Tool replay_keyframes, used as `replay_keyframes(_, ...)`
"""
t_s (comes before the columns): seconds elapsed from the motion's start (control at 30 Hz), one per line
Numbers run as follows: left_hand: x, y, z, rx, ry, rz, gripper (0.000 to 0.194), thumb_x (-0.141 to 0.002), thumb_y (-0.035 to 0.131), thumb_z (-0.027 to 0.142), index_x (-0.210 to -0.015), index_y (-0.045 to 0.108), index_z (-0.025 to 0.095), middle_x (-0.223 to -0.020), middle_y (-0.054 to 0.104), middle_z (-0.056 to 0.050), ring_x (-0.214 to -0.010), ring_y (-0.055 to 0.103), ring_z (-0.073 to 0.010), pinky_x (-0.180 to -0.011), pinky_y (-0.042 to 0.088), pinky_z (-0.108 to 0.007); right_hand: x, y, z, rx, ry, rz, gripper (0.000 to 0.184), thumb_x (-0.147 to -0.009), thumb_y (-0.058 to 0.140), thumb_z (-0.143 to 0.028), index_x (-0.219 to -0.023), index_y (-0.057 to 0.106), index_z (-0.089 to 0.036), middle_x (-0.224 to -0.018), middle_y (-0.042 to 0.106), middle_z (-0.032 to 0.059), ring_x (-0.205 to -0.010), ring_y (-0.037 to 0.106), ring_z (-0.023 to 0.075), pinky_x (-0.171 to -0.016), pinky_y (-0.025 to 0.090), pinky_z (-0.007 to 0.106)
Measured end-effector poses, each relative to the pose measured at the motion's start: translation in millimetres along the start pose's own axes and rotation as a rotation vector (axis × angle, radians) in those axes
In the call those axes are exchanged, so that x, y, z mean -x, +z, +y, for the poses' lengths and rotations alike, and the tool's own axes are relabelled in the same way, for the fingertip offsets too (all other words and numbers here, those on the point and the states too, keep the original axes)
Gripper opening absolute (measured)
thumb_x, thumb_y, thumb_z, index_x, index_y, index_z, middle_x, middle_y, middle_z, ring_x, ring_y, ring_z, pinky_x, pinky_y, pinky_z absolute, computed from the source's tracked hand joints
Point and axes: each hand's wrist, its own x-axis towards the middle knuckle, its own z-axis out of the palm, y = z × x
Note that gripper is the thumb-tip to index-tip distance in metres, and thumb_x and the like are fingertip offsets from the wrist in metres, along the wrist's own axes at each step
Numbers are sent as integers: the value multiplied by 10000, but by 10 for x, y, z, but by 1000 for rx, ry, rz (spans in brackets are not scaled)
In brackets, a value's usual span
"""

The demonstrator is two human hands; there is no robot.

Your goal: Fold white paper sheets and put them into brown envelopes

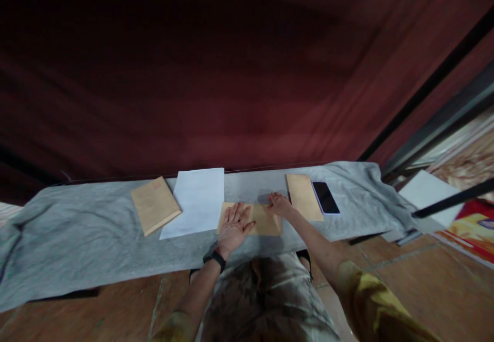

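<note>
From my remote feed, dark red curtain (239,100) at twelve o'clock, terracotta tile floor (417,275) toward five, dim light

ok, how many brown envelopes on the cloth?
3 visible: left envelope overlapping the white paper, middle envelope under the left hand, right envelope beside the phone. Others may be stacked beneath.

Grey cloth (100,229) (rumpled) under brown envelopes (155,204), white paper (200,198) and 1 phone (326,197).

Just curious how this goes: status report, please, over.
Left hand flat on brown envelope. Right hand at its right end. Phone farther right, not in the way.
</note>
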Motion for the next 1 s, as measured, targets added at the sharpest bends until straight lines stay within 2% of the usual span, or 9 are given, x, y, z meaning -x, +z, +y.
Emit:
replay_keyframes(0.13, 42, -49, -51, 68, 172, -34, 539, -1011, 396, 499, -1481, 452, 240, -1578, 410, -71, -1478, 330, -220, -1220, 273, -447, 23, -42, 134, -251, -3, -52, 130, -725, 634, -124, -753, 725, -213, -851, 740, 36, -910, 670, 209, -837, 509, 284)
replay_keyframes(0.23, 44, -133, -88, 96, 219, -24, 495, -1015, 411, 433, -1472, 459, 247, -1567, 430, -56, -1461, 362, -203, -1225, 274, -438, 208, -68, 246, -487, 42, -60, 55, -723, 655, -220, -682, 683, -198, -667, 672, -13, -681, 632, 163, -658, 504, 254)
replay_keyframes(0.33, -8, -232, -48, 126, 103, 75, 478, -1023, 373, 326, -1487, 431, 228, -1574, 416, -70, -1471, 344, -213, -1232, 262, -472, 520, 0, 306, -744, 114, 12, 215, -761, 622, -396, -731, 649, -186, -640, 635, -12, -623, 604, 154, -564, 482, 243)
replay_keyframes(0.43, -61, -268, 93, 237, -8, 155, 486, -1030, 320, 281, -1501, 398, 191, -1577, 405, -92, -1463, 356, -196, -1212, 320, -440, 805, 171, 273, -976, 196, 130, 381, -736, 594, -583, -766, 583, -203, -701, 637, 20, -677, 632, 182, -594, 524, 285)
replay_keyframes(0.53, -47, -192, 259, 335, 41, 86, 477, -1036, 327, 308, -1492, 413, 196, -1569, 422, -82, -1454, 370, -175, -1191, 359, -394, 931, 366, 180, -1138, 275, 201, 484, -648, 613, -689, -755, 524, -225, -721, 622, 28, -695, 645, 198, -616, 552, 321)
replay_keyframes(0.7, 106, -43, 385, 278, 99, -73, 450, -1041, 358, 347, -1464, 460, 230, -1525, 487, -70, -1426, 418, -178, -1204, 327, -425, 887, 550, 107, -1214, 345, 230, 456, -621, 642, -632, -799, 530, -228, -726, 613, 0, -671, 634, 172, -571, 542, 279)
replay_keyframes(0.9, 215, -198, 455, 245, 176, -108, 521, -950, 575, 432, -1433, 499, 250, -1556, 443, -79, -1464, 358, -229, -1218, 286, -468, 836, 601, 145, -1125, 327, 151, 312, -715, 615, -497, -833, 537, -218, -685, 632, -23, -532, 622, 153, -477, 514, 264)
replay_keyframes(1.0, 228, -243, 514, 272, 167, -83, 472, -932, 608, 317, -1397, 531, 289, -1513, 502, -46, -1427, 416, -199, -1218, 289, -455, 860, 628, 158, -1049, 315, 120, 250, -788, 572, -460, -853, 539, -221, -628, 621, -34, -502, 621, 162, -477, 509, 269)
